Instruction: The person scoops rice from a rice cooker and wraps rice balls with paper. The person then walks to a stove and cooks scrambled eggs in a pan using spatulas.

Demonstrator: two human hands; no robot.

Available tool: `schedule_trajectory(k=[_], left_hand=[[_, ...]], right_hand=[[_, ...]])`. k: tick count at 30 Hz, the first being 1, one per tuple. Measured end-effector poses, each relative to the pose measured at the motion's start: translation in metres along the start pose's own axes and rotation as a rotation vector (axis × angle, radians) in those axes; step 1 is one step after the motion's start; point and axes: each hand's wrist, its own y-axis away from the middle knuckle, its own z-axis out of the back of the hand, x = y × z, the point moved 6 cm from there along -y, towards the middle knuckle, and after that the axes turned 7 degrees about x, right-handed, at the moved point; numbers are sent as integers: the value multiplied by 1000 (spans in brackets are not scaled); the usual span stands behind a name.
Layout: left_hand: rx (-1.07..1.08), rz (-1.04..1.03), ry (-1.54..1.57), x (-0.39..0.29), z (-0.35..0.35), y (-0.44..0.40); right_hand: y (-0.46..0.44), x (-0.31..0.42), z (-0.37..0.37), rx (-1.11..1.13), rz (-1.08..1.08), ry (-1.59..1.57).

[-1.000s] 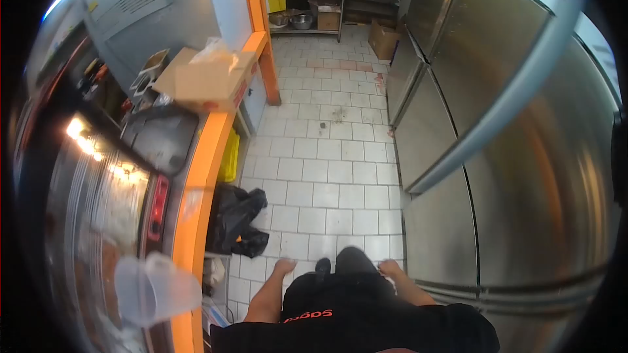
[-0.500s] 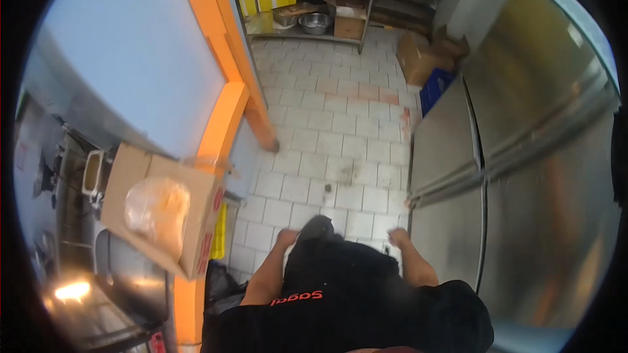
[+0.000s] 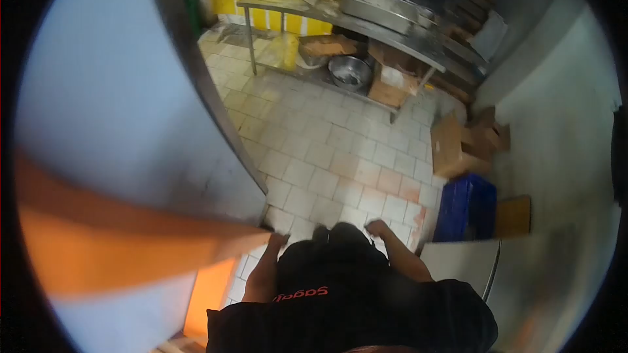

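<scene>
My left hand (image 3: pixel 278 240) hangs beside my body, its fingers loosely curled with nothing visible in them. It is nearest to the end of the orange frame (image 3: pixel 255 238) on the left; I cannot tell if they touch. On the other side, my right hand (image 3: pixel 377 227) is held forward over the tiled floor (image 3: pixel 311 170), likewise curled, and no item shows in it. Between the hands are my black shirt (image 3: pixel 340 287) with red lettering and the dark tips of my shoes.
Ahead stands a metal table (image 3: pixel 314 10) with a long steel pan (image 3: pixel 376 8) on top. A steel bowl (image 3: pixel 350 73) sits on its lower shelf. At right are an open cardboard box (image 3: pixel 454 147), a blue crate (image 3: pixel 466 209) and a steel cabinet (image 3: pixel 549 281). A pale wall (image 3: pixel 111 78) runs along the left.
I have moved forward across the floor, so the table, boxes and crate appear closer. The cardboard box holding a plastic-wrapped bundle has left view at the lower left. Both hands stay low beside my body.
</scene>
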Motion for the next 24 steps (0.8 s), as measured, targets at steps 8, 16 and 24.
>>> schedule_trajectory(k=[8,16,24], left_hand=[[-561,-201,978,-31,539,-199],[-544,779,946,279,501,-255],[-185,1197,1484,397,388,-186]], right_hand=[[-63,-217,81,-84,-354,-1662],[-385,-406,562,-50,-174,-1391],[-638,-336,1068,-555,183,-874]])
